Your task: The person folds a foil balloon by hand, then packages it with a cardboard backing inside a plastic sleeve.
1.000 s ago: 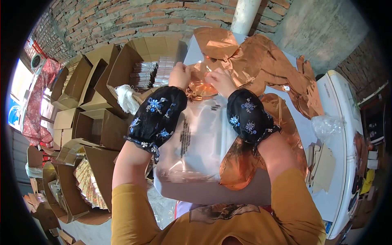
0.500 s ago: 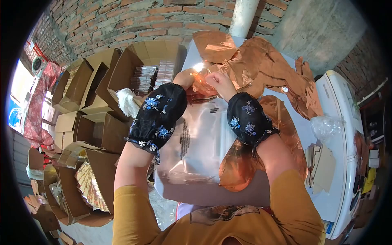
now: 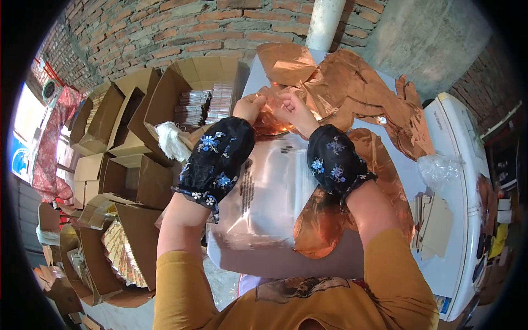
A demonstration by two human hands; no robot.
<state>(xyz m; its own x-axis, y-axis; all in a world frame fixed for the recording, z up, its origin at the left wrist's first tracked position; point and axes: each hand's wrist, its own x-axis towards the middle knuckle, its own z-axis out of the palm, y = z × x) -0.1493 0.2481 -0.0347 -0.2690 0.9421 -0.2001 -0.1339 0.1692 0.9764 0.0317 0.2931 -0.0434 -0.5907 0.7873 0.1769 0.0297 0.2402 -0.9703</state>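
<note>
Copper-coloured foil pieces [image 3: 352, 82] lie across the back of the white table. My left hand [image 3: 250, 107] has its fingers closed on the edge of a crumpled shiny foil piece [image 3: 269, 122]. Just right of it, my right hand [image 3: 295, 110] is at the same foil with its fingers bent; what its fingertips hold, if anything, is too small to make out. Below both hands lies a stack of clear plastic bags [image 3: 269, 187] with dark print. Another foil piece [image 3: 319, 225] pokes out from under my right forearm.
Open cardboard boxes [image 3: 132, 176] with stacked packets stand at the left, and a white string bundle [image 3: 172, 141] hangs near my left sleeve. Grey card pieces [image 3: 432, 225] and a crumpled clear bag [image 3: 440, 171] lie at the right, beside a white appliance [image 3: 456, 143].
My left hand has shifted slightly and its fingers show more clearly on the foil. My right hand has turned a little, its fingers now less tightly bent. The foil between them has changed shape.
</note>
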